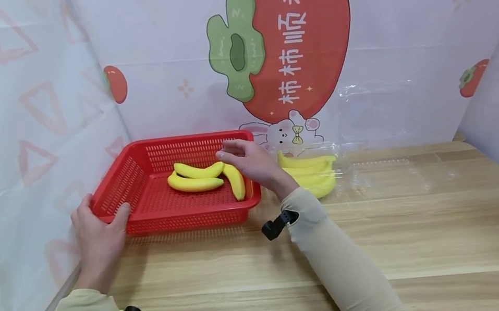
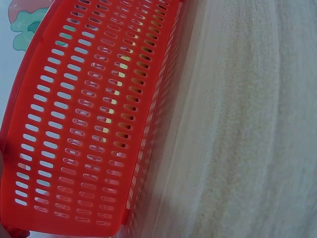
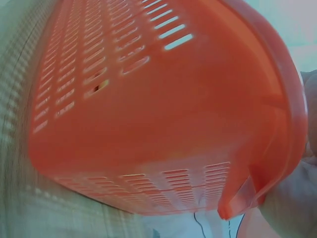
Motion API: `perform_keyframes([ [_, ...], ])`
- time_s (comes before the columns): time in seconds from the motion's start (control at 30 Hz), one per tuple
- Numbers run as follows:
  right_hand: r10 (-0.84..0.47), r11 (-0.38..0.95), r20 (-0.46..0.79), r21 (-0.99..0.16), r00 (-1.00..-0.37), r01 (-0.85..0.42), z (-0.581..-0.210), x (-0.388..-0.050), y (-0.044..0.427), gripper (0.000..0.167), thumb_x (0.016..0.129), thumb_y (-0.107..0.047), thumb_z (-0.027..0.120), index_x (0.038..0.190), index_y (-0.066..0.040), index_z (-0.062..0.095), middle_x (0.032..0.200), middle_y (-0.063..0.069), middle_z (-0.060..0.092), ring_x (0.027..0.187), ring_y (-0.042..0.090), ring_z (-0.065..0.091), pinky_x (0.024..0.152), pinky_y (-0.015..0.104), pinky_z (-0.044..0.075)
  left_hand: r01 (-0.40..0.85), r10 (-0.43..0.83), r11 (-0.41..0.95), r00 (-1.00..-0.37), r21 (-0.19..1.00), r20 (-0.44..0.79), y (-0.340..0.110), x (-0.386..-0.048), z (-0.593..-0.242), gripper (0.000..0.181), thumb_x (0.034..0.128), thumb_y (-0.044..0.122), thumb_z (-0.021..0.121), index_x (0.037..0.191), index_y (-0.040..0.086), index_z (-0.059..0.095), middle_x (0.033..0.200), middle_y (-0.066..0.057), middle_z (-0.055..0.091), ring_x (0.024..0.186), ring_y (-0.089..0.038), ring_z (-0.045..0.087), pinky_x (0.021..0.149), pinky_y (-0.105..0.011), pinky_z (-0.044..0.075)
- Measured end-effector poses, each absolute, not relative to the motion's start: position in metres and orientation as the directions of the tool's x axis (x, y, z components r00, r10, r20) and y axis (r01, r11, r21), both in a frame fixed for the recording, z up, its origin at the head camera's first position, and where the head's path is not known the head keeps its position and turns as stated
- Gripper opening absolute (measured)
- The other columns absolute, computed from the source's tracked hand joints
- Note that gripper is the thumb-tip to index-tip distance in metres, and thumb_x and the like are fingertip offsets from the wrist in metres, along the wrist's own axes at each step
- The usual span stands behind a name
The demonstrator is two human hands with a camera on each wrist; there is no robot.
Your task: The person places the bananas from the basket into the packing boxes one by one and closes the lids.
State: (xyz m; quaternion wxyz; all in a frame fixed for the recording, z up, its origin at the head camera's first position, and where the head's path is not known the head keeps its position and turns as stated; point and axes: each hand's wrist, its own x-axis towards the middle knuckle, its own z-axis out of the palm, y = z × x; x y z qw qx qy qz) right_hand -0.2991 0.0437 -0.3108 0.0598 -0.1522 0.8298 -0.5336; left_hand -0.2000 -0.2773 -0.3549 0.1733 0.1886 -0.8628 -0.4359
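A red plastic basket [image 1: 187, 221] with slotted walls holds several yellow bananas [image 1: 196, 184], which lie toward its right side. My left hand [image 1: 101, 238] grips the basket's left front corner, the thumb over the rim. At the right end, my right hand [image 1: 255, 165] holds the rim, the thumb reaching over the inside. In the right wrist view, part of that hand [image 3: 292, 201] shows against the rim. Slotted wall [image 2: 84, 119] fills much of the left wrist view, with yellow showing through the holes. Whether the basket's base touches the table cannot be told.
Right of the basket, more bananas [image 1: 311, 179] sit in a clear plastic clamshell box [image 1: 345, 185], its transparent lid [image 1: 378, 112] standing open. A printed cloth [image 1: 159, 41] backs the wooden table [image 1: 228, 284], and another cloth wall [image 1: 17, 154] rises close by my left hand.
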Motion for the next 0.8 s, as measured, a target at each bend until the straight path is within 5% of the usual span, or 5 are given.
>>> perform_keyframes([
  [0.57, -0.383, 0.732, -0.101, -0.639, -0.918, -0.236, -0.294, -0.302, 0.028, 0.078, 0.098, -0.048, 0.070, 0.162, -0.011, 0.044, 0.158, 0.011, 0.056, 0.141, 0.026, 0.056, 0.112, 0.049, 0.055, -0.176, -0.478, 0.551, -0.868, 0.816, 0.135, -0.276, -0.200, -0.355, 0.090, 0.1030, 0.040, 0.060, 0.170, 0.005, 0.011, 0.168, -0.025, 0.024, 0.148, -0.042, 0.035, 0.122, -0.061, 0.036],
  [0.7, -0.400, 0.772, -0.126, -0.580, -0.908, -0.260, -0.294, -0.304, 0.021, 0.076, 0.098, -0.048, 0.071, 0.159, -0.010, 0.047, 0.153, 0.011, 0.060, 0.127, 0.024, 0.061, 0.104, 0.042, 0.059, -0.174, -0.478, 0.549, -0.868, 0.817, 0.136, -0.278, -0.200, -0.355, 0.091, 0.1027, 0.042, 0.060, 0.170, 0.006, 0.011, 0.169, -0.024, 0.024, 0.148, -0.042, 0.035, 0.121, -0.061, 0.036],
  [0.8, -0.405, 0.791, -0.145, -0.550, -0.903, -0.267, -0.294, -0.306, 0.017, 0.064, 0.098, -0.048, 0.072, 0.147, -0.009, 0.058, 0.132, 0.011, 0.068, 0.105, 0.020, 0.064, 0.086, 0.030, 0.059, -0.167, -0.474, 0.549, -0.869, 0.819, 0.141, -0.278, -0.200, -0.355, 0.091, 0.1024, 0.043, 0.061, 0.170, 0.006, 0.011, 0.168, -0.024, 0.024, 0.147, -0.042, 0.035, 0.120, -0.062, 0.036],
])
